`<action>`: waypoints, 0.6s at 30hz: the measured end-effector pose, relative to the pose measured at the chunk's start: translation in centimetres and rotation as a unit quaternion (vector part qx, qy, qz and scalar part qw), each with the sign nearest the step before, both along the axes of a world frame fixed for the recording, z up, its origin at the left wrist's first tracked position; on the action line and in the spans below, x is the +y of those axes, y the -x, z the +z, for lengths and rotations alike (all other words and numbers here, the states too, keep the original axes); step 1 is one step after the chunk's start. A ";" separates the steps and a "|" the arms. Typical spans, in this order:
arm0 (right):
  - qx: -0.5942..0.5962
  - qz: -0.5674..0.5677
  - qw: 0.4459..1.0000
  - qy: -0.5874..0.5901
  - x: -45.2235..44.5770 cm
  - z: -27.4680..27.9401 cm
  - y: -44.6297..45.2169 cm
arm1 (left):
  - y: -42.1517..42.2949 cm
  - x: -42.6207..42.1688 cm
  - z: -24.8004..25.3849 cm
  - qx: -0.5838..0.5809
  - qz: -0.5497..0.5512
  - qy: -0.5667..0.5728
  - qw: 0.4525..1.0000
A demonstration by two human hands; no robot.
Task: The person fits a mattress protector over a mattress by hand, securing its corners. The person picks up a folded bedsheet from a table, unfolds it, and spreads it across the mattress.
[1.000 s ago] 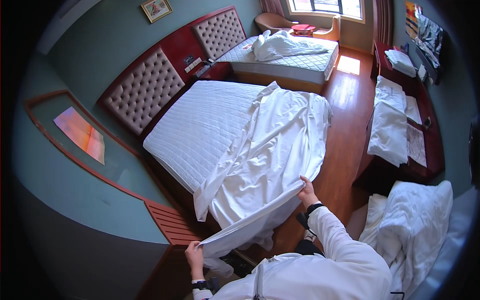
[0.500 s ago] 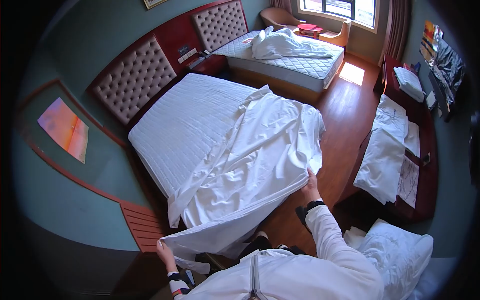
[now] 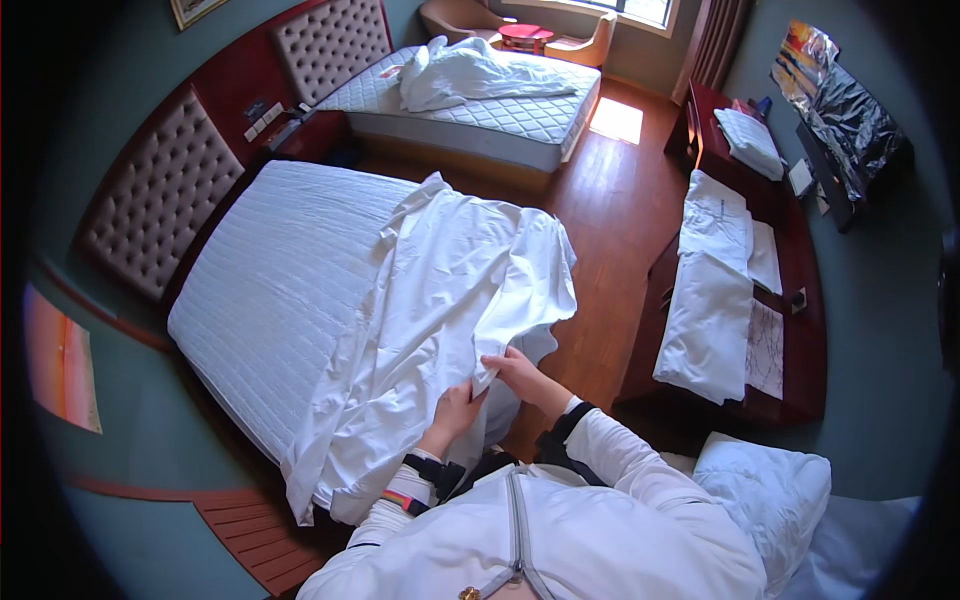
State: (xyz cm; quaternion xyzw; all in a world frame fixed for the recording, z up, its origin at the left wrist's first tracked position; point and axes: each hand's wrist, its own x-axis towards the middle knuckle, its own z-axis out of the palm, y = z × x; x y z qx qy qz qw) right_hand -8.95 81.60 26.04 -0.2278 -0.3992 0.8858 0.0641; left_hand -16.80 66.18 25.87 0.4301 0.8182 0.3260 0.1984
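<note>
A rumpled white sheet (image 3: pixel 400 330) covers the near part of the closer bed, its folds bunched and its edge hanging over the foot. My left hand (image 3: pixel 457 410) is closed on the sheet's edge near the bed's foot. Just right of it and slightly higher, my right hand (image 3: pixel 515 370) pinches a raised fold of the same sheet. The two hands are close together. Beyond the sheet, the quilted white mattress (image 3: pixel 270 240) lies bare toward the tufted headboard (image 3: pixel 160 190).
A second bed (image 3: pixel 460 125) farther back carries a crumpled white cover (image 3: pixel 470 75). Along the right wall, a dark red desk (image 3: pixel 800 350) holds folded white linen (image 3: pixel 708 300) and a pillow (image 3: pixel 748 142). White bedding (image 3: pixel 765 495) is heaped at my right. Wooden floor (image 3: pixel 610 240) runs between bed and desk.
My left hand has come from the far left corner over to my right hand, and the sheet's stretched edge is now gathered between them. The view has turned rightward.
</note>
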 end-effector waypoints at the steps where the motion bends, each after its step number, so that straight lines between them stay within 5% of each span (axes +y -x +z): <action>1: -0.001 -0.029 0.999 0.030 1.0 -0.2 0.2 | 0.4 0.6 0.5 -0.019 0.000 0.002 1.000; 7: -0.050 -0.137 0.954 0.263 8.0 -8.0 4.5 | 2.9 0.2 2.2 -0.009 0.023 -0.027 0.999; 12: -0.156 -0.236 0.917 0.282 16.3 -13.9 9.2 | 5.2 -1.3 3.7 0.027 0.233 -0.076 0.969; 18: -0.182 -0.145 0.950 0.208 28.4 -27.5 15.5 | 3.4 -0.4 6.3 0.098 0.387 -0.016 0.917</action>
